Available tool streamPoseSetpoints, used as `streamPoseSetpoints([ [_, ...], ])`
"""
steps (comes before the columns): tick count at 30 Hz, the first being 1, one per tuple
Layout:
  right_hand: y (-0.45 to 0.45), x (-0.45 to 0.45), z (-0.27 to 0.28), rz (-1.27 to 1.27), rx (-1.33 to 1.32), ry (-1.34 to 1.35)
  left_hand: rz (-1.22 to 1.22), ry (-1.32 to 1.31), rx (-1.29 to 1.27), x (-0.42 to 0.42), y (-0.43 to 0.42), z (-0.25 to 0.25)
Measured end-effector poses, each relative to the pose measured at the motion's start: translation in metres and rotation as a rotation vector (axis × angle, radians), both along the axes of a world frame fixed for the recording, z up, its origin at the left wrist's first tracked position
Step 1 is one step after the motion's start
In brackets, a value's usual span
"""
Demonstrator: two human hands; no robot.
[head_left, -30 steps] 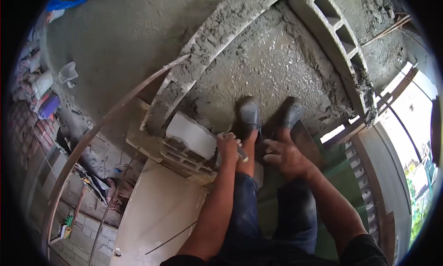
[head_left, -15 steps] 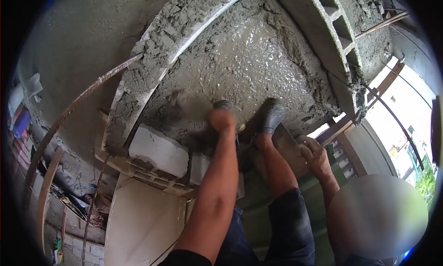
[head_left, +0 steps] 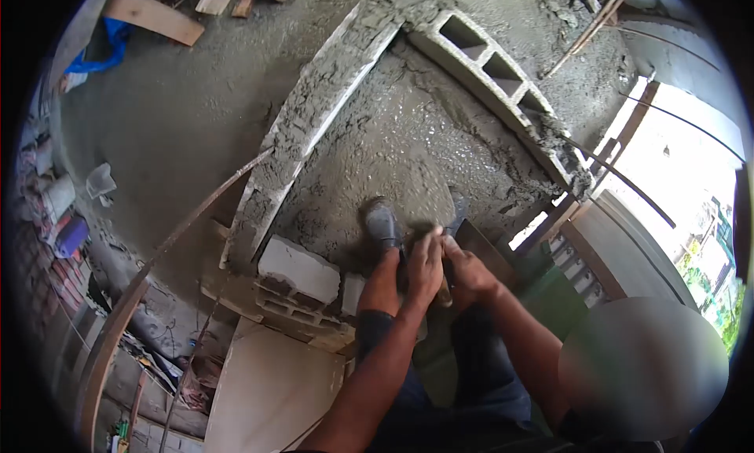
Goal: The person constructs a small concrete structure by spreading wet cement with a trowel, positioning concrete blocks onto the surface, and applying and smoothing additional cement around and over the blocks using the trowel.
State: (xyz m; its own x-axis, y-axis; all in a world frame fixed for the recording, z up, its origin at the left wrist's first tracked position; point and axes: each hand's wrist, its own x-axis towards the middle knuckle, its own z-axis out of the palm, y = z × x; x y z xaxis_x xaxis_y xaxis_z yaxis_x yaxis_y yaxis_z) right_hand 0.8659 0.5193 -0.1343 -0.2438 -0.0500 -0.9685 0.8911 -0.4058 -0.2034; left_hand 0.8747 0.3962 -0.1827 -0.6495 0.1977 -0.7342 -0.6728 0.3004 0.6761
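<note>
My left hand [head_left: 424, 271] and my right hand [head_left: 469, 271] are together in front of my knees, both closed around what looks like a trowel. Its handle end [head_left: 445, 296] shows below and between them. The mortar-coated blade [head_left: 426, 187] points away from me over the wet concrete [head_left: 338, 186] and is smeared by motion. My fingers hide the middle of the tool. A dark shoe [head_left: 382, 222] stands on the concrete to the left of the blade; the other shoe [head_left: 459, 208] is partly hidden on the right.
A mortar-covered beam [head_left: 314, 115] borders the concrete on the left, hollow blocks [head_left: 495, 91] on the right. A pale block [head_left: 298, 269] lies near my left leg. A rusty bar [head_left: 188, 217] arches at left; another bar [head_left: 620, 182] juts out at right. Wood planks [head_left: 153, 17] lie far left.
My left hand has come back from over the concrete towards my knees. My right hand has moved left from beside the board to join it at the trowel. The view has shifted.
</note>
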Motion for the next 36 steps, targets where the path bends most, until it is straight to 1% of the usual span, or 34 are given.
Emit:
streamPoseSetpoints([
  [1, 0.004, -0.001, 0.009, -0.007, 0.005, 0.002, -0.036, -0.014, 0.039, 0.001, 0.001, 0.012],
  [2, 0.008, -0.003, 0.016, 0.118, -0.060, -0.110, -0.045, -0.010, 0.048, -0.013, 0.001, 0.029],
  [3, 0.013, -0.004, 0.021, 0.245, -0.126, -0.226, -0.156, -0.069, -0.007, -0.027, -0.004, 0.045],
  [4, 0.014, 0.003, 0.019, 0.247, -0.119, -0.224, -0.259, -0.124, -0.067, -0.038, -0.006, 0.055],
  [5, 0.012, 0.014, 0.008, 0.461, 0.229, 0.061, -0.324, -0.119, -0.122, -0.042, -0.007, 0.055],
  [6, 0.014, 0.023, -0.008, 0.661, 0.577, 0.354, -0.316, -0.113, -0.120, -0.047, -0.009, 0.052],
  [7, 0.033, 0.027, -0.023, 0.953, 0.627, 0.570, -0.344, -0.244, -0.139, -0.055, -0.012, 0.052],
  [8, 0.053, 0.031, -0.047, 0.761, 0.636, 0.261, -0.384, -0.376, -0.153, -0.059, -0.015, 0.047],
  [9, 0.070, 0.041, -0.079, 0.885, 0.877, 0.458, -0.332, -0.336, -0.113, -0.041, -0.022, 0.022],
  [10, 0.090, 0.020, -0.083, 0.838, 0.780, 0.274, -0.338, -0.352, -0.104, -0.039, -0.024, 0.010],
  [11, 0.108, 0.021, -0.114, 1.015, 0.950, 0.158, -0.398, -0.434, -0.086, -0.035, -0.027, 0.001],
  [12, 0.122, 0.007, -0.123, 1.039, 1.007, 0.110, -0.454, -0.514, -0.065, -0.033, -0.029, -0.007],
  [13, 0.135, -0.001, -0.137, 1.046, 1.084, 0.167, -0.453, -0.536, -0.054, -0.033, -0.027, -0.012],
  [14, 0.148, -0.012, -0.152, 1.109, 1.071, 0.127, -0.537, -0.427, -0.033, -0.038, -0.023, -0.015],
  [15, 0.154, -0.022, -0.166, 1.170, 1.124, 0.129, -0.615, -0.313, -0.013, -0.044, -0.019, -0.016],
  [16, 0.165, -0.029, -0.185, 1.208, 1.125, 0.134, -0.609, -0.329, -0.007, -0.051, -0.015, -0.013],
  [18, 0.176, -0.042, -0.221, 1.198, 1.196, 0.155, -0.470, -0.372, 0.084, -0.063, -0.009, -0.008],
  [19, 0.177, -0.050, -0.237, 1.191, 1.220, 0.143, -0.466, -0.382, 0.084, -0.059, -0.010, -0.011],
  [21, 0.177, -0.068, -0.263, 1.189, 1.242, 0.127, -0.441, -0.212, 0.074, -0.050, -0.013, -0.014],
  [22, 0.171, -0.078, -0.272, 1.186, 1.236, 0.126, -0.442, -0.218, 0.075, -0.050, -0.014, -0.014],
  [24, 0.154, -0.089, -0.287, 1.184, 1.227, 0.128, -0.408, -0.193, 0.092, -0.054, -0.013, -0.011],
  [25, 0.145, -0.093, -0.294, 1.157, 1.207, 0.110, -0.409, -0.229, 0.093, -0.055, -0.012, -0.010],
  [28, 0.111, -0.100, -0.291, 1.083, 1.167, 0.037, -0.433, -0.234, 0.086, -0.058, -0.009, -0.008],
  [30, 0.092, -0.098, -0.287, 1.032, 1.101, 0.059, -0.469, -0.233, 0.064, -0.056, -0.011, -0.010],
  [31, 0.085, -0.091, -0.295, 1.049, 1.085, 0.073, -0.510, -0.241, 0.045, -0.056, -0.011, -0.011],
  [34, 0.069, -0.083, -0.293, 1.048, 1.015, 0.081, -0.585, -0.266, -0.022, -0.057, -0.012, -0.013],
  [36, 0.067, -0.074, -0.284, 1.121, 0.962, 0.192, -0.605, -0.315, -0.028, -0.060, -0.013, -0.014],
])
